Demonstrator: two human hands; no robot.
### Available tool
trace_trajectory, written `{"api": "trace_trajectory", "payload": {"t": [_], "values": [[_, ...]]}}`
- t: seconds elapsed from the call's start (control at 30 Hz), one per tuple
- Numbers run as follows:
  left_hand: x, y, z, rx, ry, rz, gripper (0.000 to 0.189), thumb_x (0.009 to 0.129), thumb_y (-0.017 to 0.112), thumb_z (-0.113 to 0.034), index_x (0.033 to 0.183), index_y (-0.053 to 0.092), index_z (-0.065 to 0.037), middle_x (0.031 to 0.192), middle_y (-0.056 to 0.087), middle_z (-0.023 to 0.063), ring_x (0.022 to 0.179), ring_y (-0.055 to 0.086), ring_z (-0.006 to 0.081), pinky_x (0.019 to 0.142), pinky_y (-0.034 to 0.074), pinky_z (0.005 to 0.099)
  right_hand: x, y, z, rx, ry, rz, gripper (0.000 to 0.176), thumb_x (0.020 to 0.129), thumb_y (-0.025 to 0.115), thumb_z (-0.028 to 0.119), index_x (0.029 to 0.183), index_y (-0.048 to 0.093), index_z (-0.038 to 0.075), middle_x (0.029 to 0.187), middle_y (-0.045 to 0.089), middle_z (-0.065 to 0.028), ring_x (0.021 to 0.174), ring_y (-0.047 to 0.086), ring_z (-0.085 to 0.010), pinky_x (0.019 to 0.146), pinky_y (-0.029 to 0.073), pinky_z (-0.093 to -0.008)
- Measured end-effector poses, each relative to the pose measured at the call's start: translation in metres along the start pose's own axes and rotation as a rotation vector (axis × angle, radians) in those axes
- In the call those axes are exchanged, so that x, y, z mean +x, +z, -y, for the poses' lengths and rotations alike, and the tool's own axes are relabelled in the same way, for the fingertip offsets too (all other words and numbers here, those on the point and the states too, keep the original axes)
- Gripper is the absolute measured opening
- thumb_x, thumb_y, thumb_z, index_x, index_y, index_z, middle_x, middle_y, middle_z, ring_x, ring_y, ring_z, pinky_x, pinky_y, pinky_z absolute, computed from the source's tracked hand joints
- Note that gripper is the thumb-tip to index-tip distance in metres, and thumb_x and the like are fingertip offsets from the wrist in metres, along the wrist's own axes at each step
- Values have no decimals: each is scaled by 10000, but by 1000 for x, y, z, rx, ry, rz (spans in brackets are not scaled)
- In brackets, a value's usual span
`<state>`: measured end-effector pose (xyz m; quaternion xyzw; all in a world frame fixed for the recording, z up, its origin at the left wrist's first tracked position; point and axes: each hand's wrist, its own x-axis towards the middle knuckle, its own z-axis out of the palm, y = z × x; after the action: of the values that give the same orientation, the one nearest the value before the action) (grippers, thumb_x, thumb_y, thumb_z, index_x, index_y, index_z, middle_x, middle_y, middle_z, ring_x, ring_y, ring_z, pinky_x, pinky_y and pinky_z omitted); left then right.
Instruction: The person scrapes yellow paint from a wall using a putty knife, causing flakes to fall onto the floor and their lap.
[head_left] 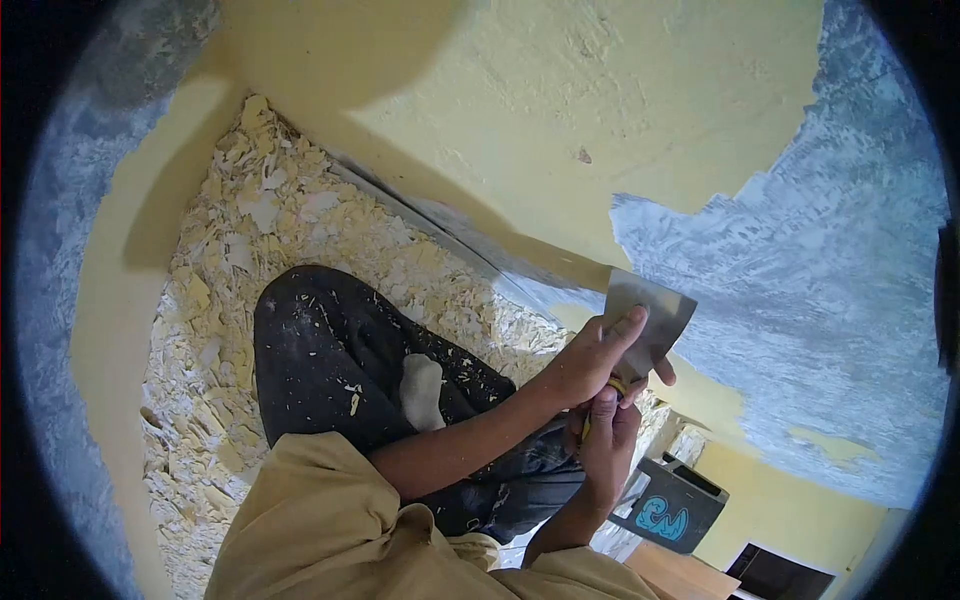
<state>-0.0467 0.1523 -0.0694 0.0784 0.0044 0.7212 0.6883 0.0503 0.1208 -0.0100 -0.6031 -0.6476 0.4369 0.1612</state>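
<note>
A wide metal scraper (655, 312) lies with its blade flat against the wall, at the edge where yellow paint (560, 110) meets bare grey plaster (830, 300). My left hand (592, 358) presses its fingers on the back of the blade. Just below, my right hand (610, 440) is closed around the scraper's yellow handle (616, 386), most of which is hidden by the fingers.
Yellow paint flakes (260, 220) thickly cover the floor along the wall's foot. My leg in dark trousers (320, 350) and a white sock (421, 392) rest on them. A dark box with blue lettering (668, 512) stands at lower right.
</note>
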Motion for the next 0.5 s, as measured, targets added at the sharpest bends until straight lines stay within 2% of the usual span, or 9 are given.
{"api": "trace_trajectory", "payload": {"t": [0.1, 0.23, 0.3, 0.4, 0.5], "values": [[0, 0, -2, -80, 51, 41, 430, 973, 354, -439, 1071, 489, -42, 810, 649, 135, 490, 545, 125, 423, 441, 236, 2, 1, 4, -5, 6, 4, 376, 962, 458, 341, 763, 512, 26, 564, 490, 1, 447, 425, -67, 394, 305, -208], [-2, 4, -5, -56, 16, 21, 425, 974, 355, -434, 1098, 476, -46, 824, 646, 137, 507, 565, 137, 425, 455, 249, -1, 4, 7, 67, 7, 0, 349, 960, 471, 313, 769, 517, 24, 570, 497, 1, 463, 436, -65, 410, 308, -202], [-3, 9, -10, -28, 7, -60, 423, 967, 379, -435, 1106, 474, -48, 813, 644, 133, 512, 576, 141, 416, 457, 247, -3, 8, 12, 128, 15, -42, 306, 959, 480, 275, 805, 521, 14, 589, 510, -9, 485, 449, -66, 432, 320, -205], [-3, 9, -12, -13, 29, -37, 426, 954, 409, -444, 1097, 474, -49, 812, 648, 129, 496, 566, 131, 400, 443, 231, -2, -1, 0, -1, 19, -3, 271, 958, 485, 245, 839, 516, 3, 613, 523, -22, 496, 459, -75, 442, 331, -218], [0, 4, -6, -41, 51, 3, 421, 946, 423, -457, 1040, 475, -50, 806, 652, 125, 473, 544, 111, 385, 413, 213, -1, -1, -6, 16, -18, -25, 220, 952, 495, 199, 877, 515, -7, 649, 542, -31, 524, 476, -90, 470, 355, -231]]}}
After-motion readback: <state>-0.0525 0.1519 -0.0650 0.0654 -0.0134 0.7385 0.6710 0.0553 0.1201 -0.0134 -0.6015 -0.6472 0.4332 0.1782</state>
